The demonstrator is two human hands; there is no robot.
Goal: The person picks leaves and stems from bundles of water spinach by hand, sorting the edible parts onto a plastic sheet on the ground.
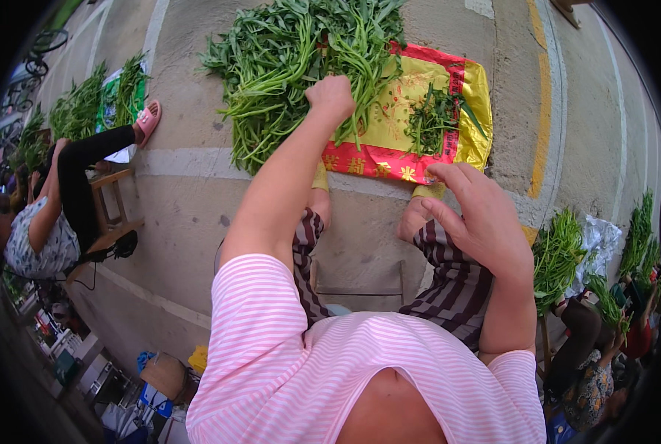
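A large heap of water spinach (pixel 271 81), long green stems with narrow leaves, lies on the ground in front of me. My left hand (pixel 332 98) is closed at the heap's right side, around some of its stems; the fingertips are partly hidden. My right hand (pixel 482 214) hovers above my right knee, fingers and thumb apart, holding nothing I can see. Beyond it lies a flat red and gold sack (pixel 382 148), partly under the heap. A small pile of cut stem ends and leaves (pixel 428 118) rests on the sack's right part.
To the left, a person in a pink sandal (pixel 148 122) sits on a wooden stool (pixel 112 214) beside more greens (pixel 79 111). On the right are further greens (pixel 556 259), a silver sheet (pixel 598 244) and other seated people. Painted lines cross the concrete ground (pixel 190 200).
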